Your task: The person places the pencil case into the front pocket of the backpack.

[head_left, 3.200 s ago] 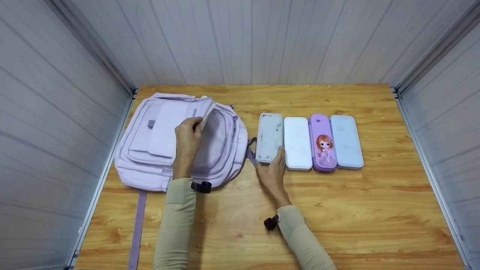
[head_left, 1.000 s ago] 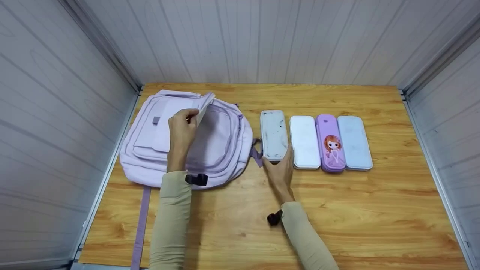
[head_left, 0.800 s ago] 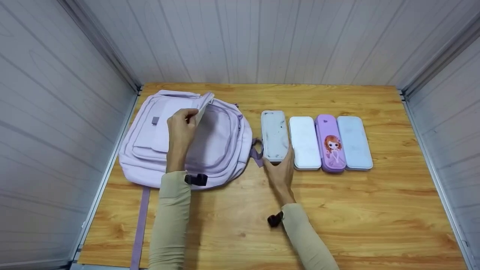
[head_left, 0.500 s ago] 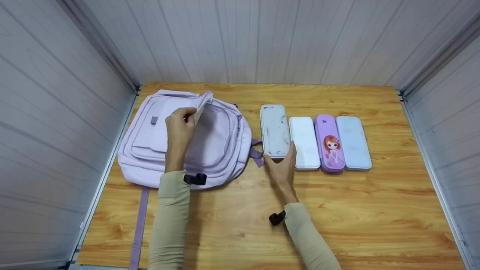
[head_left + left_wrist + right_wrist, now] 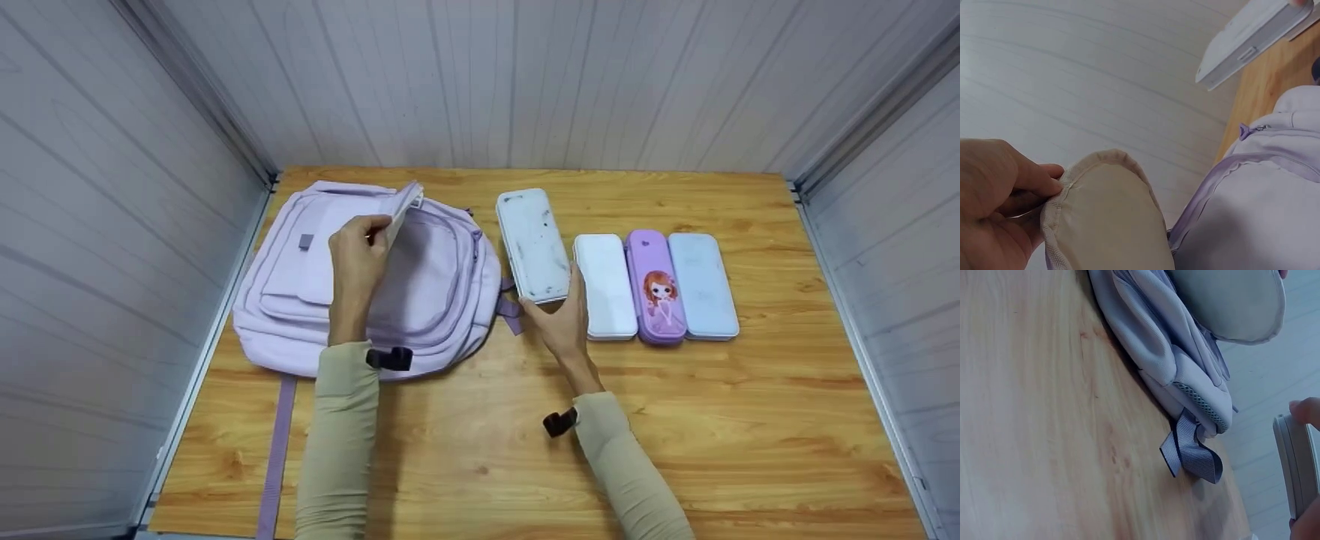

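With the lilac fabric backpack (image 5: 360, 292) lying at centre-left of the wooden table (image 5: 675, 420), keep your left hand (image 5: 358, 259) pinching its flap (image 5: 403, 210) up while your right hand (image 5: 559, 322), fingers clamped on the near end, steers the scuffed white pencil case (image 5: 531, 244), raised mid-frame, into the gap.
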A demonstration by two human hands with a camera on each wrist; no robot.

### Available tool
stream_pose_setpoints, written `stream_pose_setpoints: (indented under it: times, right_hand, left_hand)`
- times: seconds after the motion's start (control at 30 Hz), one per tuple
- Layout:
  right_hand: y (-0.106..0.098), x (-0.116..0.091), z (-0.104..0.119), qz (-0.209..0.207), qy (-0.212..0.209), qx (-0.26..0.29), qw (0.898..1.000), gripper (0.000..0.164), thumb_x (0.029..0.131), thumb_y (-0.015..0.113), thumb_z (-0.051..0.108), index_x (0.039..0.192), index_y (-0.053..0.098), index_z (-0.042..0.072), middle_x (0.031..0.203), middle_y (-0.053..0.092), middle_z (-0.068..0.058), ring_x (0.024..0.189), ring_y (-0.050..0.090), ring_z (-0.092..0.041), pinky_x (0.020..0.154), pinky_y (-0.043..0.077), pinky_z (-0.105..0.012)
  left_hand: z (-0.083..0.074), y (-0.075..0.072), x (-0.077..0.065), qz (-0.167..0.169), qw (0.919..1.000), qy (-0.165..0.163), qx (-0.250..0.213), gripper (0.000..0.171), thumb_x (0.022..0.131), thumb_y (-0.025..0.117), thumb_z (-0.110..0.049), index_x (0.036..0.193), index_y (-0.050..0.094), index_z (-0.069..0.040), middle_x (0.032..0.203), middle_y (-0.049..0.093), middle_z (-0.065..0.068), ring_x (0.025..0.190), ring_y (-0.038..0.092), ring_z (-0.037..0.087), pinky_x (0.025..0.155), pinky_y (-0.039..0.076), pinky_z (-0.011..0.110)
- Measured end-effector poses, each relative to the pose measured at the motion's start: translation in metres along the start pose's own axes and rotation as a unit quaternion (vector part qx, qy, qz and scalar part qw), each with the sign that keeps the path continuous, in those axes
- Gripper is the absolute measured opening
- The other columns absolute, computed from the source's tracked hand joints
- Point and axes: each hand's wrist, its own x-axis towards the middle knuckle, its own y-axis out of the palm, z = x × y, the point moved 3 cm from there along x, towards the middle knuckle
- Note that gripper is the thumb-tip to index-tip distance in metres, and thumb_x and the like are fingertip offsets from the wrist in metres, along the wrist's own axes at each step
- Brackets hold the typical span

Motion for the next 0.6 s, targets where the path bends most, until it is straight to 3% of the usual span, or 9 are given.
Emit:
stream_pose_setpoints:
  times: [0.3,0.6]
  right_hand:
    - [0.008,0.004,0.003,0.058,0.007,0.026,0.998,0.103,0.073,0.081,0.027,0.150,0.018,-0.002,0.155,0.026,-0.019,0.143,0.024,-0.029,0.118,0.019,-0.040]
    - [0.016,0.004,0.011,0.097,-0.024,-0.028,0.995,0.105,0.070,0.082,0.035,0.152,0.021,0.006,0.153,0.031,-0.017,0.141,0.030,-0.030,0.115,0.024,-0.044]
  left_hand:
    - [0.000,0.000,0.000,-0.005,0.9999,0.012,-0.001,0.020,0.085,0.057,0.005,0.097,0.073,0.003,0.098,0.072,0.018,0.093,0.068,0.028,0.082,0.055,0.037]
    - [0.000,0.000,0.001,0.002,1.0000,0.006,0.002,0.020,0.086,0.057,0.005,0.098,0.073,0.002,0.099,0.072,0.018,0.094,0.068,0.028,0.082,0.055,0.038]
